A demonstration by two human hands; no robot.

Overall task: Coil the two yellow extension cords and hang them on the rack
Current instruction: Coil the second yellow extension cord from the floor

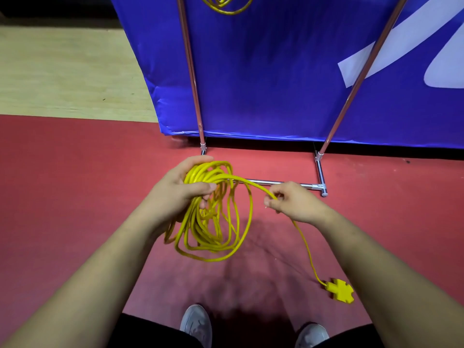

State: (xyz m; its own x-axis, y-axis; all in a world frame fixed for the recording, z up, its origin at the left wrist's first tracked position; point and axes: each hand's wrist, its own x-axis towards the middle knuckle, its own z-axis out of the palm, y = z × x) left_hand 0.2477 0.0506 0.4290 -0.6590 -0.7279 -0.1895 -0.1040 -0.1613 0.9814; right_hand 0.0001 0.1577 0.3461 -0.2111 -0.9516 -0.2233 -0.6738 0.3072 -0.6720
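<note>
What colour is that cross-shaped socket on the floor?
Yellow socket, matching its cord; head view.

Two hands in view: left hand (175, 189), right hand (293, 202). Two yellow extension cords: one coiled cord (213, 234) low in the middle, and a second cord (226, 6) peeking in at the top edge. One cross-shaped socket block (340, 293) down on the floor. One rack (276, 182), showing two slanted poles, the left upright (192, 71) and the right upright (361, 74). One blue banner (263, 71). And two grey shoes, left shoe (197, 322), right shoe (311, 334).
</note>
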